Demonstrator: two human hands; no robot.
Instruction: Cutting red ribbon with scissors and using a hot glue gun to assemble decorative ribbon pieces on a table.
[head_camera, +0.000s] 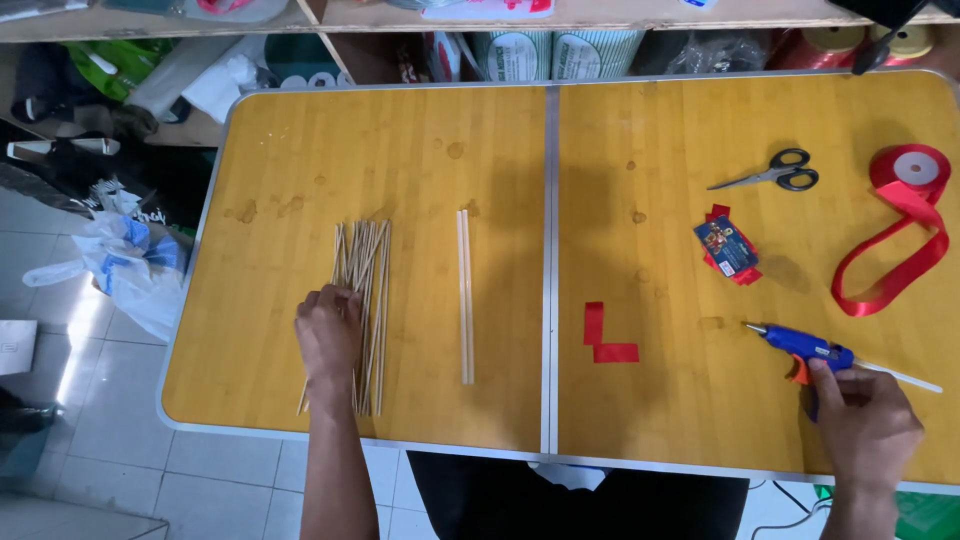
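The right hand (868, 425) grips a blue glue gun (800, 348) lying on the yellow table (420, 150). The left hand (327, 335) rests with bent fingers on a pile of thin sticks (368, 270). Two sticks (465, 295) lie beside it. Farther off are red ribbon pieces (605, 338), scissors (775, 175) and a ribbon roll (912, 172).

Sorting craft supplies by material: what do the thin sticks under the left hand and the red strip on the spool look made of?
Sticks: likely bamboo or wood, pale, matte, straight. Ribbon: probably satin fabric, glossy red, curling limply off its spool.
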